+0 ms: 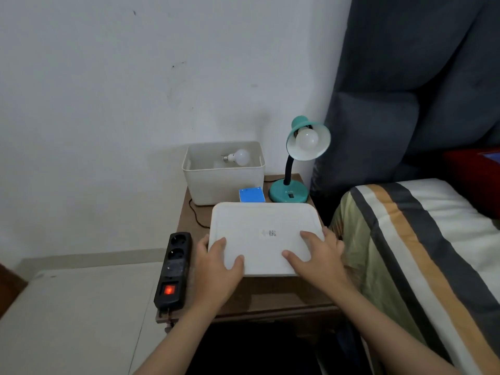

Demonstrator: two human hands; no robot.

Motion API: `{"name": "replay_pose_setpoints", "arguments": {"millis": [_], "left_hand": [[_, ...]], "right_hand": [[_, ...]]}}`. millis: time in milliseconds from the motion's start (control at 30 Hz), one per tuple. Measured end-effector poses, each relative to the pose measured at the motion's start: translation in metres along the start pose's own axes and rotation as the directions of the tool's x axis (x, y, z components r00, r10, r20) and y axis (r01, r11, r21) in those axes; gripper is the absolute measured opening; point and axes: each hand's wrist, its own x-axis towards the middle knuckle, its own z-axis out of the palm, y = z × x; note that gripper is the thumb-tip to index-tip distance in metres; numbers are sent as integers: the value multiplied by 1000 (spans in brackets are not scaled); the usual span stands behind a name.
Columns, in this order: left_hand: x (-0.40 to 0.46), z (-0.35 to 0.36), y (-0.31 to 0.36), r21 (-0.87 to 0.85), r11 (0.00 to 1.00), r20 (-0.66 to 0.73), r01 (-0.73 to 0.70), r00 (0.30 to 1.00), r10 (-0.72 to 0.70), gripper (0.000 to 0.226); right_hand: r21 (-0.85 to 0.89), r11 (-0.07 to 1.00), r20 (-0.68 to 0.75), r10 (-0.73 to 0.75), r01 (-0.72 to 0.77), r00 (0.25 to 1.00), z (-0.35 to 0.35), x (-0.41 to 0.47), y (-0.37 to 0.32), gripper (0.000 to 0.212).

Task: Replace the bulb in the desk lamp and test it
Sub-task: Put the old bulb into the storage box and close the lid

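Note:
A teal desk lamp (289,192) stands at the back right of a small wooden table (273,296), with a white bulb (307,138) in its shade, unlit. Left of it sits an open white plastic bin (221,185) with a loose white bulb (238,157) lying inside. In front of the bin I hold a flat white lid (263,234) by its near edge. My left hand (219,263) grips its left corner and my right hand (316,255) its right corner, thumbs on top.
A small blue box (251,195) lies between bin and lamp base. A black power strip (173,269) with a glowing red switch rests on the table's left edge, and a black cord runs behind. A bed with a striped cover (422,253) is at the right. A white wall is behind.

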Motion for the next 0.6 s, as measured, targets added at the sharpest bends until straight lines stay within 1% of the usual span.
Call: {"name": "replay_pose_setpoints", "arguments": {"millis": [100,233,300,400,500,600], "left_hand": [[33,-21,13,10,999,-51,-31,998,32,56],[92,-42,20,63,997,-101,-37,994,43,54],[126,-50,18,91,995,-106,-35,993,44,50],[182,-58,13,132,990,-96,-38,994,51,46],[233,-58,11,151,988,-92,-31,995,45,44],[273,-51,9,181,983,-36,-39,998,47,46]], "right_hand": [[-23,995,-44,-93,92,995,-8,35,-33,70],[-59,987,-23,-153,151,988,-10,94,-79,68],[-90,980,-7,-181,180,983,-5,128,-100,69],[-88,974,30,-208,210,978,7,180,-126,68],[-46,979,59,-194,197,979,22,225,-140,69],[-12,987,81,-162,163,984,38,263,-141,73]]}}
